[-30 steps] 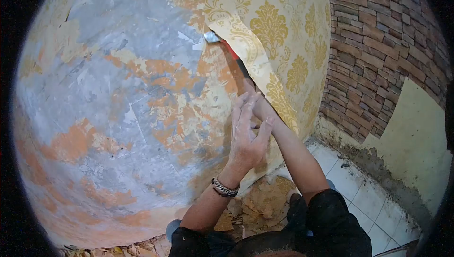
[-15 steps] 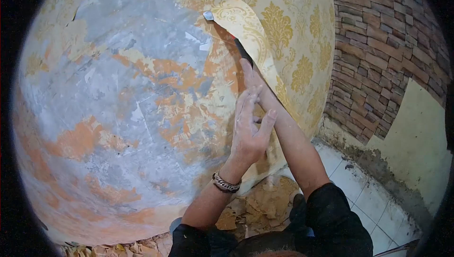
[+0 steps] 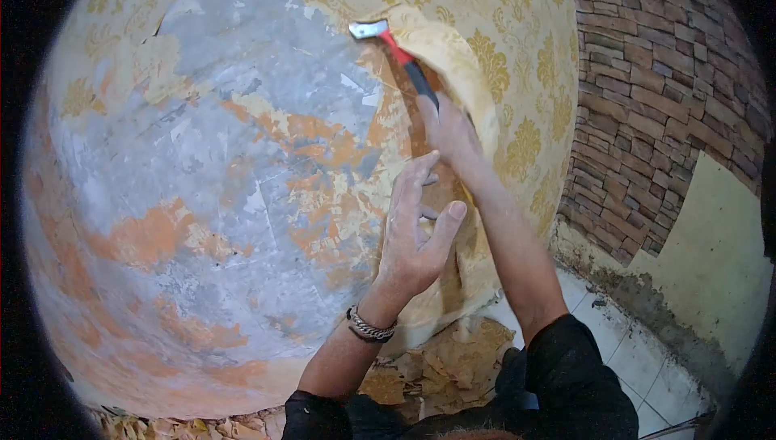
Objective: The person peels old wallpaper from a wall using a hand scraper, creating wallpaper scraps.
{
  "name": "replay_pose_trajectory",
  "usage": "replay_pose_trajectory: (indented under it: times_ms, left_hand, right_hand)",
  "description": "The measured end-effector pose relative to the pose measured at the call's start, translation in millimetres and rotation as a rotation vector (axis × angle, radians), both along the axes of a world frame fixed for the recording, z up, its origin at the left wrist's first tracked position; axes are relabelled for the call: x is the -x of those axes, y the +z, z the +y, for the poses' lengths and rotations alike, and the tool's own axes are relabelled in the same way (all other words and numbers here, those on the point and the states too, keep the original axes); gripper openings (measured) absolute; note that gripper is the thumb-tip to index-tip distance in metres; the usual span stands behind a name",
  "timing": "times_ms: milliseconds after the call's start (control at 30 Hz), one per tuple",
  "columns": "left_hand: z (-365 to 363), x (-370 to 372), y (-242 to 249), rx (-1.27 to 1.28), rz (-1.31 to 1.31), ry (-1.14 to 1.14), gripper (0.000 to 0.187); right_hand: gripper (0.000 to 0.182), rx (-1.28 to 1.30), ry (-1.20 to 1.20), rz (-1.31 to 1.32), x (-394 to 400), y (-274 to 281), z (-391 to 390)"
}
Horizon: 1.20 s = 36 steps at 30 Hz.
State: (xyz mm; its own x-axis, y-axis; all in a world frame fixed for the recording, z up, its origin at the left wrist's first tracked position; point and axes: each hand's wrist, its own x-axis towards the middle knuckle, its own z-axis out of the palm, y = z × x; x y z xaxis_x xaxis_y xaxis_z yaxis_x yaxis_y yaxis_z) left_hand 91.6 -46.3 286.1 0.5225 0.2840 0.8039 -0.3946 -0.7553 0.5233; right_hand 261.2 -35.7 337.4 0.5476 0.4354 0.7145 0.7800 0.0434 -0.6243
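My right hand [image 3: 454, 137] is wrapped round the dark handle of a scraper [image 3: 404, 56], which has a red neck and a metal head at the edge of the patterned yellow wallpaper [image 3: 521, 76]. A loosened flap of wallpaper [image 3: 473, 76] curls out to the right of the tool. Below and left of that hand, my left hand [image 3: 414, 234] is raised before the wall with its fingers apart and nothing in it. A chain bracelet [image 3: 370, 327] circles the left wrist. Grey and orange bare wall [image 3: 218, 165] spreads to the left.
Brick-patterned covering [image 3: 663, 76] lines the adjoining wall at the right, above a plain cream patch [image 3: 711, 238]. White floor tiles [image 3: 638, 359] lie at the lower right. Torn wallpaper scraps [image 3: 461, 351] are heaped on the floor near the wall's foot.
More of the scraper's head and red neck shows, and the wallpaper flap bulges farther right. My left hand has shifted slightly left and down in view.
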Motion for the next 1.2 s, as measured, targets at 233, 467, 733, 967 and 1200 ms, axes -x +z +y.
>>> replay_pose_trajectory:
  times_ms: [233, 467, 733, 967, 1200]
  left_hand:
    - [83, 39, -90, 0.028, 0.328, 0.132, 0.057]
    - [121, 55, -169, -0.38, 0.496, 0.347, 0.057]
    - [124, 91, -212, 0.071, 0.549, 0.2, 0.047]
    - [105, 109, -202, 0.043, 0.538, 0.211, 0.049]
    - [106, 109, -199, 0.077, 0.496, 0.2, 0.051]
  right_hand:
    - [0.045, 0.048, -0.082, -0.1, 1, 0, -10]
    - [0.044, 0.059, -0.099, -0.099, 24, 26, 3]
    - [0.046, 0.058, -0.165, -0.142, 29, 38, 13]
    - [0.05, 0.104, -0.161, -0.062, 39, 43, 16]
    - [0.051, 0.075, -0.138, -0.04, 52, 43, 30]
